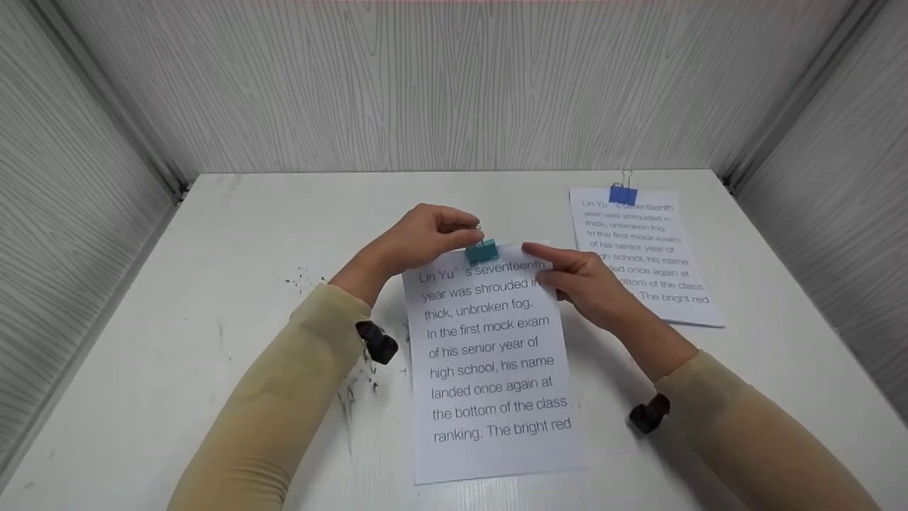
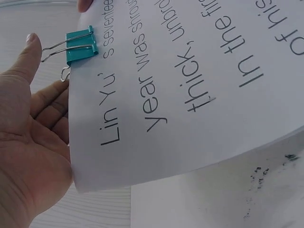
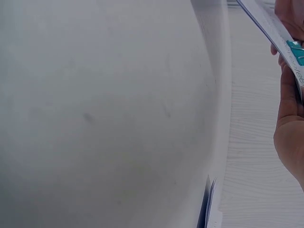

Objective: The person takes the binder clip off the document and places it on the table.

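Observation:
A teal binder clip (image 1: 482,252) sits on the top edge of a stack of printed paper (image 1: 489,369), tilted up in front of me. My left hand (image 1: 418,241) is at the clip, its wire handles between thumb and fingers. In the left wrist view the thumb of the left hand (image 2: 28,128) lies beside the front handle's ends, and the fingers are partly hidden behind the paper. My right hand (image 1: 585,280) pinches the stack's upper right edge. In the right wrist view only part of the right hand (image 3: 289,128) shows, at the frame's edge.
A second printed stack (image 1: 652,248) lies to the right on the white table (image 1: 234,284), with a blue binder clip (image 1: 623,195) at its top. Dark specks and smudges mark the table left of centre. Pale wood-grain panels (image 1: 454,85) stand at the back and both sides.

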The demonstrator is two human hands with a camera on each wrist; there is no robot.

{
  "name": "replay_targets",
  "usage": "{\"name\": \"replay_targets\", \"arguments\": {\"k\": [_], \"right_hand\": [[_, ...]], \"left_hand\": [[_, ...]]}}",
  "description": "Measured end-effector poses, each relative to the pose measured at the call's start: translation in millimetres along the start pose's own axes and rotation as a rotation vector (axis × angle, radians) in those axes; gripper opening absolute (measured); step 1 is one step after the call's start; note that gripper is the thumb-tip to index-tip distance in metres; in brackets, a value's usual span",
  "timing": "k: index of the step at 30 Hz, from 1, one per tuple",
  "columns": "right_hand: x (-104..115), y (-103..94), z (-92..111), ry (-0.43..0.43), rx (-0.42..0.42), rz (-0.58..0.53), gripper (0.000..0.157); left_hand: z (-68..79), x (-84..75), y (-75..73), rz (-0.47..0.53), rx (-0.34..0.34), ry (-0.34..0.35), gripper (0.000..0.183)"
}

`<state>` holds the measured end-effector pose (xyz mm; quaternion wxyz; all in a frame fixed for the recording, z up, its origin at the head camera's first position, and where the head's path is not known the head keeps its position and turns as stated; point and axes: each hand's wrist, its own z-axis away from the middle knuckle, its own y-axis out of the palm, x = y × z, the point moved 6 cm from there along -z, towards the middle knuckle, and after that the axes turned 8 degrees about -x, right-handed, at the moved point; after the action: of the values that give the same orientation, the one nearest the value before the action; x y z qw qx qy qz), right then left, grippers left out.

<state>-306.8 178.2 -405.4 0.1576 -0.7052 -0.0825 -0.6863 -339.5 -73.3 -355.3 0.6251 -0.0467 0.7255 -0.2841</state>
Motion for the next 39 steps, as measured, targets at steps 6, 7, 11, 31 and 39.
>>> {"name": "replay_targets", "arguments": {"k": [6, 7, 11, 31, 39], "right_hand": [[-0.6, -0.2, 0.2, 0.0, -0.005, 0.004, 0.05], [-0.4, -0.3, 0.1, -0.002, -0.005, 0.006, 0.05], [0.3, -0.6, 0.7, 0.002, -0.01, 0.011, 0.05], [-4.9, -5.2, -4.8, 0.009, -0.005, -0.003, 0.052], [-12.6, -13.9, -6.8, 0.042, -0.042, 0.035, 0.053]], "left_hand": [[-0.9, -3.7, 1.8, 0.007, -0.004, 0.0, 0.046], [-0.9, -3.9, 1.8, 0.005, -0.009, -0.001, 0.045], [-1.2, -3.4, 3.3, 0.022, -0.026, -0.013, 0.044], [24.3, 6.0, -61.9, 0.038, -0.284, 0.054, 0.038], [59.9, 56.3, -117.5, -0.038, -0.334, -0.086, 0.053]]}}
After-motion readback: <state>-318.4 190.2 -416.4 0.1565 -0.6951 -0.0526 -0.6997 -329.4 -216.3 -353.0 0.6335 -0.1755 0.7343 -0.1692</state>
